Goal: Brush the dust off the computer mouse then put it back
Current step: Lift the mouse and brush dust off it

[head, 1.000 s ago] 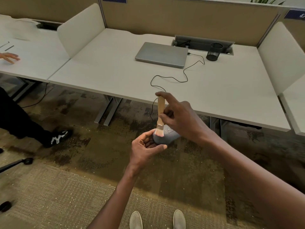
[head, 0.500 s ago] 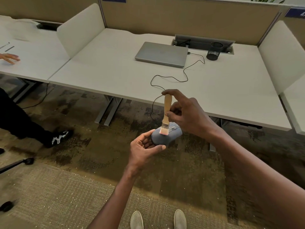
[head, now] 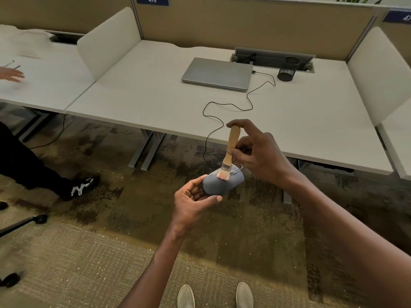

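A grey wired computer mouse (head: 216, 185) is held in the air over the carpet, in front of the white desk (head: 155, 103). My left hand (head: 193, 202) cups its rear from below. My right hand (head: 255, 152) pinches the wooden handle of a small paint brush (head: 231, 150). The pale bristles press on the mouse's top, near the buttons. The mouse's black cable (head: 222, 121) runs up over the desk edge to a closed grey laptop (head: 216, 73).
A black mesh pen cup (head: 287, 68) stands right of the laptop. White dividers (head: 106, 41) flank the desk. Another person's leg and shoe (head: 75, 187) are at the left, with their hand (head: 11, 74) on the adjoining desk. Chair casters (head: 40, 218) sit lower left.
The brush has moved from the mouse's rear forward across its top toward the buttons, and stands more upright. My left hand holds the mouse in the same place.
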Demonstrator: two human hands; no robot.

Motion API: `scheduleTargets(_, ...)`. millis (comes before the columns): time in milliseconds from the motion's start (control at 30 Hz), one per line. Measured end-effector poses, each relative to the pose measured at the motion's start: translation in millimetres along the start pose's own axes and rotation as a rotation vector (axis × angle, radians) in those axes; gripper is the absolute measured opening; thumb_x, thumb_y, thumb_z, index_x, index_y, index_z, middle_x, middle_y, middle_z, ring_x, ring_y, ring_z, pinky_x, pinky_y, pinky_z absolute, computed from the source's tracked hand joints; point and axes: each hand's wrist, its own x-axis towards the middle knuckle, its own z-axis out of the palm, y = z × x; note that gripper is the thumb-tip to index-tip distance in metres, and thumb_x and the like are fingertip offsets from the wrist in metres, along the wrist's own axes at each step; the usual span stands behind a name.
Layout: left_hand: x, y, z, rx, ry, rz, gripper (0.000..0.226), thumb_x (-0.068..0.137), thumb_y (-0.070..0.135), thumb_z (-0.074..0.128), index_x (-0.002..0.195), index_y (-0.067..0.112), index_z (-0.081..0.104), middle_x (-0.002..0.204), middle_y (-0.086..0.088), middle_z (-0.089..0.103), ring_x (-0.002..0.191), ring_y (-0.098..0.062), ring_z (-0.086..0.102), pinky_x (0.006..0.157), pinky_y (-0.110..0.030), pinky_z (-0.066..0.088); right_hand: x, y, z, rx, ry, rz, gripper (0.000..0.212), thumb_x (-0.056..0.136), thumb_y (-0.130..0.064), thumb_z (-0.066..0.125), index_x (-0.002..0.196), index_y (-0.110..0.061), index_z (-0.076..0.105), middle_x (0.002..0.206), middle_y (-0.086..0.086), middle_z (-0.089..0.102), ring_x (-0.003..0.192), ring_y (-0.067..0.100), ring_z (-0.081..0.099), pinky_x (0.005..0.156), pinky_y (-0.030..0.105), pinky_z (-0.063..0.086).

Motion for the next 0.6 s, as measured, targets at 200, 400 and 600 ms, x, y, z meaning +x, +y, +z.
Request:
scheduleTargets(200,-4,-3,1,0.014,-0.008,-0.001,0.069,0.057,0.01,0.094,0.12,0.021,0.067,0.113,0.008,0.077,0.107,-0.015,0.074,0.083,-0.023,0.06,4,-4,-1,-0.016,0.104,0.006,0.062,0.091,-0.004,0.072,0.144,-0.016,0.044,0.08,0.004,0.075,0.065,0.013,0.07,0.069,0.029,0.06)
scheduleTargets(400,-5,-3,5,0.0,-0.012,0.002,0.068,0.058,0.009,0.096,0.118,0.025,0.069,0.114,0.002,0.078,0.109,-0.017,0.074,0.083,-0.023,0.06,16,-21,18,-0.047,0.01,0.004,0.078,0.091,-0.008,0.071,0.157,-0.016,0.032,0.081,0.005,0.077,0.065,0.014,0.071,0.072,0.029,0.061)
scheduleTargets(600,-8,-2,2,0.003,-0.029,-0.011,0.071,0.058,0.011,0.098,0.121,0.02,0.068,0.116,-0.001,0.077,0.11,-0.019,0.073,0.084,-0.025,0.06,31,-11,15,-0.117,-0.032,0.123,0.071,0.092,-0.006,0.069,0.155,-0.015,0.037,0.078,0.009,0.073,0.064,0.02,0.07,0.073,0.04,0.061)
